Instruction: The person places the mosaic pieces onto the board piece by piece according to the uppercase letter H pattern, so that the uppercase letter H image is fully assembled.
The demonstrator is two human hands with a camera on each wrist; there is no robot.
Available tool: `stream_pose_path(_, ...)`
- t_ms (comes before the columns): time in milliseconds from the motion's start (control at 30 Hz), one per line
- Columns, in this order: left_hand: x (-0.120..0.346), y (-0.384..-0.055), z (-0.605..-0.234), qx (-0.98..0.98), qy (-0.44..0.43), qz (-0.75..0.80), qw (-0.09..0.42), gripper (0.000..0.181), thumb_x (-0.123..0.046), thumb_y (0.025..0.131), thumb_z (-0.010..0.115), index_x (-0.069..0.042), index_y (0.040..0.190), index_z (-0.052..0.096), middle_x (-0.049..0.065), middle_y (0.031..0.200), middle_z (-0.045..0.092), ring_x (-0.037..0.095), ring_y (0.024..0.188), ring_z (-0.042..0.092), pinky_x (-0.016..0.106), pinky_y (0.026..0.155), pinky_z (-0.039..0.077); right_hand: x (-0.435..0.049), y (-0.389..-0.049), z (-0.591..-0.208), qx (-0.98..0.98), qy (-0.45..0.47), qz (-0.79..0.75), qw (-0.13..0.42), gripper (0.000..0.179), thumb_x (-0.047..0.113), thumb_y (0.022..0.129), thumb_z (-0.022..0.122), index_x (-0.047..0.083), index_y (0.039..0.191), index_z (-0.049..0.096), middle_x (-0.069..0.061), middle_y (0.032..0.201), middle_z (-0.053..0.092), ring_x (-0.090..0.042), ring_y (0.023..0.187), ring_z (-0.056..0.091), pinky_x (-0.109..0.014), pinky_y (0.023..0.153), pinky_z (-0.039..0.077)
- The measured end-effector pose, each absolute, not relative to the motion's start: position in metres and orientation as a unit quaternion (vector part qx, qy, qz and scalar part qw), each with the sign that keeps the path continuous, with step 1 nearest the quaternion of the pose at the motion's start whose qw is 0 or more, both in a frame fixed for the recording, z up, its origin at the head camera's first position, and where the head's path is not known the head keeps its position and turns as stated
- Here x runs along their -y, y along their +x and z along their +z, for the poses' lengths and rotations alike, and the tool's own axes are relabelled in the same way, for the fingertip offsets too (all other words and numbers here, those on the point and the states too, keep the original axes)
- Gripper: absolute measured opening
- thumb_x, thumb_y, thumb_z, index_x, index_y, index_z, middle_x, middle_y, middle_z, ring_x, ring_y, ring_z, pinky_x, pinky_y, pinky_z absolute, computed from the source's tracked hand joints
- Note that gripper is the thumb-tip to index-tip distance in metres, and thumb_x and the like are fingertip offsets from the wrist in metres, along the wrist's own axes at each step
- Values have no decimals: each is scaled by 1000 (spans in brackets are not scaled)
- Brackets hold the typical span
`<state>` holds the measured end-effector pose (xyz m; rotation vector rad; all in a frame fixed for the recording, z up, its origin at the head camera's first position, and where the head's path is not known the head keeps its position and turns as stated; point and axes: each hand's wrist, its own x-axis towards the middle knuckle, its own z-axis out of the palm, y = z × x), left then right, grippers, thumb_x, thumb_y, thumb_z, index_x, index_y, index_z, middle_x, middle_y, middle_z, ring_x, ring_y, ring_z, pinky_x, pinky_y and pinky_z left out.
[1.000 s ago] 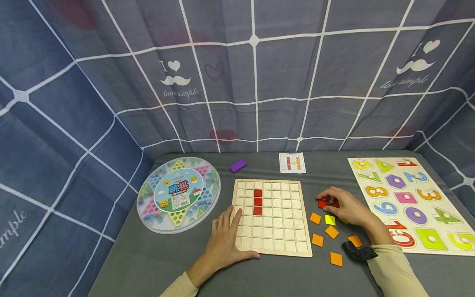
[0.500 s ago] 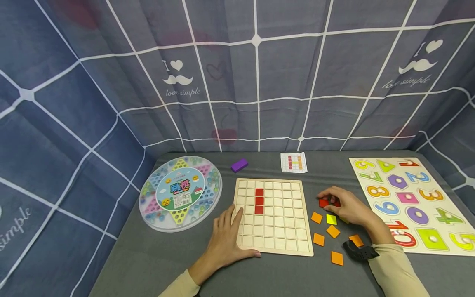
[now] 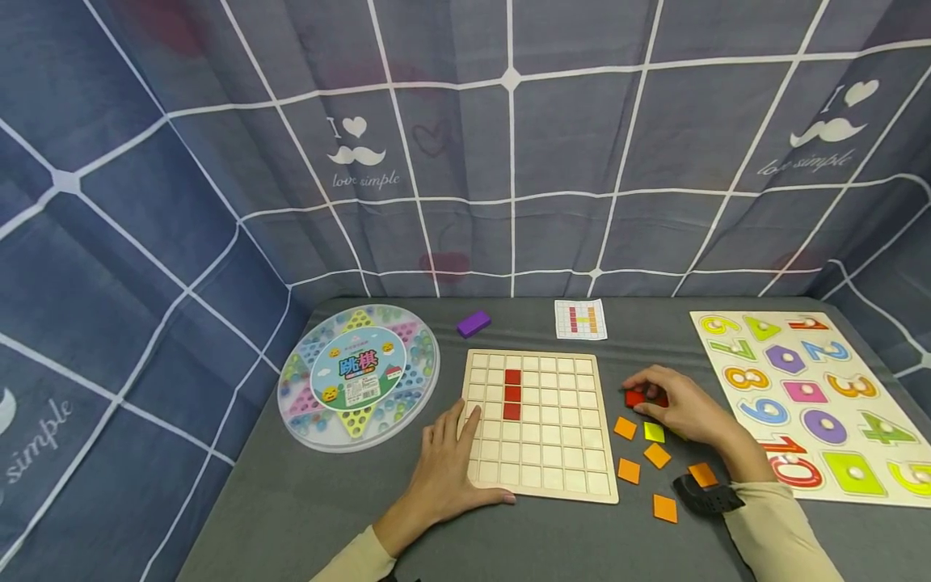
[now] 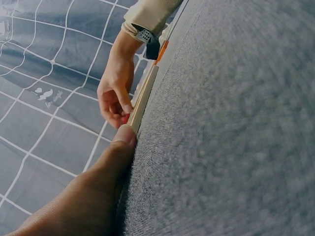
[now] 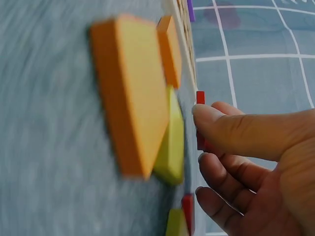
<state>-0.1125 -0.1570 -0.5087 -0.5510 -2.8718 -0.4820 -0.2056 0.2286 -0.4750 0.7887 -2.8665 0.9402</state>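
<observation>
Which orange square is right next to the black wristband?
The rightmost orange square in the head view, just above the black wristband; the other four lie farther left.

The head camera looks forward and down from above the near side of the grey cloth-covered counter (image 3: 553, 541), far enough back to frame the left hand (image 3: 442, 477), the right hand (image 3: 687, 408), the pale wooden grid board (image 3: 551, 457) and the blue-grey, white-lined curtain (image 3: 560, 137). The left wrist camera, tipped sideways, skims the counter from close behind the left hand's thumb. The right wrist camera, also sideways and low, sits very near an orange square tile (image 5: 135, 98); all three views share the right hand and curtain.
</observation>
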Motion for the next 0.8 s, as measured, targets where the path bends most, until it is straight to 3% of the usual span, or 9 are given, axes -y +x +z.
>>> stream_pose_path(233,157,-112,-508,965,-187,-159,96,130,-91,56,61,-10,153,31,18,155,29,33,133,38,46,95,31,-205,-201,-465,905,279,319,36,34,3,80,78,10,111,69,2,104,67,-9,88,58,-32,78,49)
stream_pose_path(567,156,-112,-507,967,-186,-148,87,130,-90,55,64,-10,153,31,18,154,30,32,133,38,45,96,31,-150,-189,-454,857,339,382,64,37,-8,75,78,7,107,68,1,103,66,-11,87,60,-36,75,52)
stream_pose_path(800,156,-112,-507,967,-187,-146,91,130,-88,56,65,-9,153,30,19,155,30,32,133,38,45,95,32,-102,-186,-450,831,364,418,49,32,-3,77,78,8,106,69,1,101,69,-11,87,63,-35,77,53)
